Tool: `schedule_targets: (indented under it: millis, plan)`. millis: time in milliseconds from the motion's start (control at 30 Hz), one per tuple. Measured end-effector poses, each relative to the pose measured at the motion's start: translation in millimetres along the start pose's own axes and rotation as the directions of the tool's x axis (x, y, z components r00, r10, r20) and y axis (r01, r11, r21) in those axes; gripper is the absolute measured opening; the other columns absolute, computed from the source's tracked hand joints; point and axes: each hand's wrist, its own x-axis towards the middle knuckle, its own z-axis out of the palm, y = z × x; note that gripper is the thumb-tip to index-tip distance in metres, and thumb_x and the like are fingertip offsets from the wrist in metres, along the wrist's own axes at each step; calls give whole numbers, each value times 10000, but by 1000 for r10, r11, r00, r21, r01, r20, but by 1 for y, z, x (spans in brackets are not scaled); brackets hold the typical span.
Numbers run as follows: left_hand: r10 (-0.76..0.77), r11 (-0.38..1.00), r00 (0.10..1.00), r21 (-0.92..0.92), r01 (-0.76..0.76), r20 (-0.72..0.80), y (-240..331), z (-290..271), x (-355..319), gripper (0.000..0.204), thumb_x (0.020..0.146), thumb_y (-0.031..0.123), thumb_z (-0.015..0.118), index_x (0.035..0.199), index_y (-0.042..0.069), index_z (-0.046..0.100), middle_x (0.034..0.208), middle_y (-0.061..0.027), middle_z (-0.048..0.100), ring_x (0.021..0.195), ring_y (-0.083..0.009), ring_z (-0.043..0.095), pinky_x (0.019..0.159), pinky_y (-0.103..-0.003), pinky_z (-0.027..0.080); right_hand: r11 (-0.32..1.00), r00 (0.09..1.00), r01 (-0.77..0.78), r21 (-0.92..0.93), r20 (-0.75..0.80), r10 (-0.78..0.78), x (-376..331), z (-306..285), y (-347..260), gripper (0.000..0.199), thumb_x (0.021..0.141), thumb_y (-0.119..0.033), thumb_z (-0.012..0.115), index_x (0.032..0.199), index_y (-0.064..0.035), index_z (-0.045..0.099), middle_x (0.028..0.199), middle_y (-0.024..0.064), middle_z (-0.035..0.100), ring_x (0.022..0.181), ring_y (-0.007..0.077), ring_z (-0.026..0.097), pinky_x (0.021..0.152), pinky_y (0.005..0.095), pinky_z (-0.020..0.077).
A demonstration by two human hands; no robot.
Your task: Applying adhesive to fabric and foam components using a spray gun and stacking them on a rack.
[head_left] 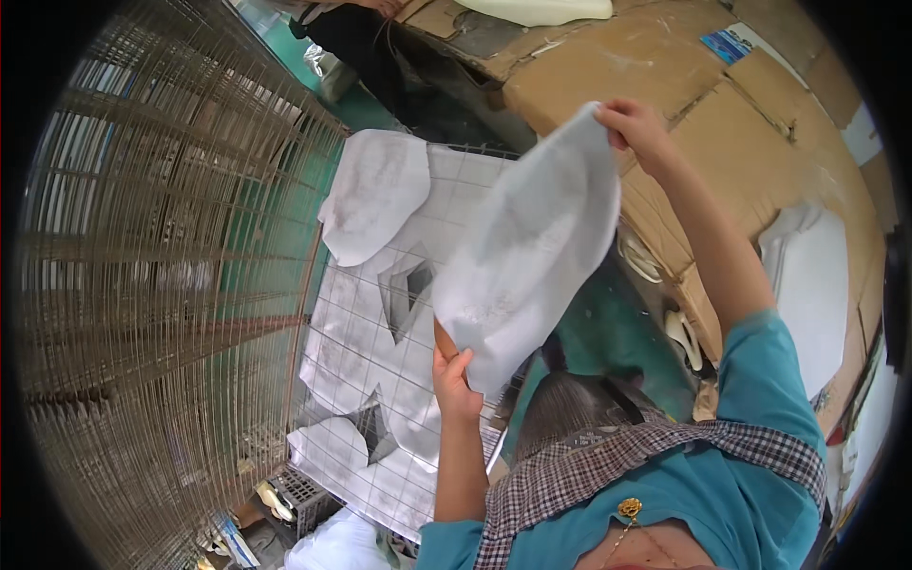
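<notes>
Left hand (458,388) partly hidden behind white sheet (532,247), co-worker (353,52) cut off above

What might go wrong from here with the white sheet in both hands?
The white sheet is pinched near opposite ends by the left hand and right hand, so its middle might sag or crease. Swung left, it could knock the white piece lying on the wire mesh.
</notes>
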Motion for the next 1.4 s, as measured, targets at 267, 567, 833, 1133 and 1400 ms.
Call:
schedule_targets:
  millis: [267, 567, 833, 1133, 1400]
  plan:
    - [-212, 976, 968, -68, 205, -134, -66, -69, 90, 527, 781, 16, 542, 1266, 95, 351, 1200, -104, 451, 1084, -263, 467, 871, -459, 425, 990, 985, -133, 54, -103, 138, 49, 60, 22, 252, 842, -226, 564, 999, -29, 570, 690, 12, 535, 543, 61, 485, 501, 192, 393]
    - [-249, 921, 840, 151, 359, -483, -106, -105, 132, 336, 782, 15, 514, 1105, 45, 428, 949, -139, 511, 760, -228, 553, 604, -325, 513, 965, 933, -112, -235, -359, 21, -198, -134, 89, 156, 842, -125, 548, 960, -30, 584, 731, -9, 550, 590, 57, 489, 532, 194, 415]
    - [-172, 985, 789, -79, 156, -590, -146, -30, 154, 167, 799, -37, 416, 927, -144, 398, 875, -179, 500, 726, -287, 563, 618, -316, 560, 933, 585, -324, -159, -808, 65, -465, -300, 105, 196, 833, -97, 533, 998, 0, 572, 796, 30, 581, 662, 91, 521, 597, 212, 429]
    - [-37, 966, 725, 161, 201, -688, -153, -21, 103, 266, 769, 20, 454, 1020, -48, 399, 1006, -136, 424, 817, -297, 491, 687, -392, 533, 459, 429, -817, -349, -900, 81, -643, -347, 255, 564, 737, -106, 595, 1256, -38, 385, 1207, 213, 447, 1111, 362, 425, 948, 412, 344]
    - [-293, 787, 894, 445, 427, -340, -229, -16, 48, 226, 759, 55, 485, 975, -7, 462, 796, -110, 516, 659, -288, 549, 584, -371, 530, 493, 440, -751, -440, -889, -123, -588, -375, 258, 578, 757, -8, 469, 1314, -40, 319, 1300, 214, 372, 1226, 352, 327, 1029, 399, 255]
